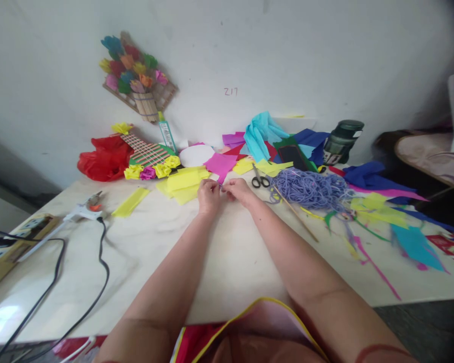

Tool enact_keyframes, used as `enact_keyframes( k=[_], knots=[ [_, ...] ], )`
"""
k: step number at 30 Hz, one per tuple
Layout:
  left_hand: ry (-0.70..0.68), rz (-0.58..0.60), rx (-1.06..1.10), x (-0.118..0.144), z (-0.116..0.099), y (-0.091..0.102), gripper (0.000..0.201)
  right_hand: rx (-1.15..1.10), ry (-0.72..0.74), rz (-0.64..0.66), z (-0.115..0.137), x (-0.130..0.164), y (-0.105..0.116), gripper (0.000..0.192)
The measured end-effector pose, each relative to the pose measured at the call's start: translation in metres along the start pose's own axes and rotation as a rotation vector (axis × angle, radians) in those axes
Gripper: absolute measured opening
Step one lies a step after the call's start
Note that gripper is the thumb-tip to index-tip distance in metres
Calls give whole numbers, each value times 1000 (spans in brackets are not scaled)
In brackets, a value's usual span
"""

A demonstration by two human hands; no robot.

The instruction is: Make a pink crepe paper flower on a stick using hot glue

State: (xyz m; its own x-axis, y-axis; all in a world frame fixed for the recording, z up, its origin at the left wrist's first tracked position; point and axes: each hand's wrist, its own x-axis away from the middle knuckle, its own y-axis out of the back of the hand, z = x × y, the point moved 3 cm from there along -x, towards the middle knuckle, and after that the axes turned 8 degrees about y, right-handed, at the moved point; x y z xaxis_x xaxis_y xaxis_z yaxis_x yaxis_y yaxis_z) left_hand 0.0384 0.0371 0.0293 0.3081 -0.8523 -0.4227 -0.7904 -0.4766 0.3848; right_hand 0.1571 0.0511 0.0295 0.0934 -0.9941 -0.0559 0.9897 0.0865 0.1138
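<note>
Both hands are pinched together over the middle of the counter (227,262), just in front of the pile of yellow paper sheets (183,181). The left hand (209,196) and right hand (239,191) are nearly closed, fingertips meeting on a tiny purple bit (221,187). It looks like a strand end or a paper scrap, too small to say which. My guess is this is the twisting or rolling stage of a small piece, and the next move needs a steady pinch on one side while the other hand turns or feeds it. Counting from the yellow sheets: one pair of scissors (260,180) just to the right of them, one heap of purple yarn (310,189) further right with one thin wooden stick (295,214) lying beside it, one glue gun (83,207) well off to the left with its black cord, and one dark green jar (342,141) far right by the wall. Four small paper flowers (153,171) sit just left of the sheets, three yellow and one pink.
</note>
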Motion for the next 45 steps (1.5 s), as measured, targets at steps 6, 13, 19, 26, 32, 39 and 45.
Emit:
enact_keyframes(
  k=[6, 13, 19, 26, 32, 39, 45],
  knots=[
    [0, 1, 0, 0, 1, 0, 13, -180, -24, 22, 1, 1, 1, 10],
    [7, -4, -1, 0, 2, 0, 10, -277, -37, 29, -2, 1, 0, 10],
    [-44, 12, -14, 0, 5, -2, 11, -237, -69, 4, -3, 0, -1, 8],
    [-92, 24, -42, -1, 7, -3, 11, -190, -36, -5, -5, -2, 1, 11],
    [-113, 118, -127, -2, 10, -5, 12, -34, 10, -15, -4, -2, 2, 13],
    [-161, 226, -198, 0, 11, -9, 12, 345, 59, -27, -9, -7, 5, 21],
    [-133, 207, -229, -1, 8, -7, 11, 714, 284, 27, -7, -9, 6, 29]
  ],
)
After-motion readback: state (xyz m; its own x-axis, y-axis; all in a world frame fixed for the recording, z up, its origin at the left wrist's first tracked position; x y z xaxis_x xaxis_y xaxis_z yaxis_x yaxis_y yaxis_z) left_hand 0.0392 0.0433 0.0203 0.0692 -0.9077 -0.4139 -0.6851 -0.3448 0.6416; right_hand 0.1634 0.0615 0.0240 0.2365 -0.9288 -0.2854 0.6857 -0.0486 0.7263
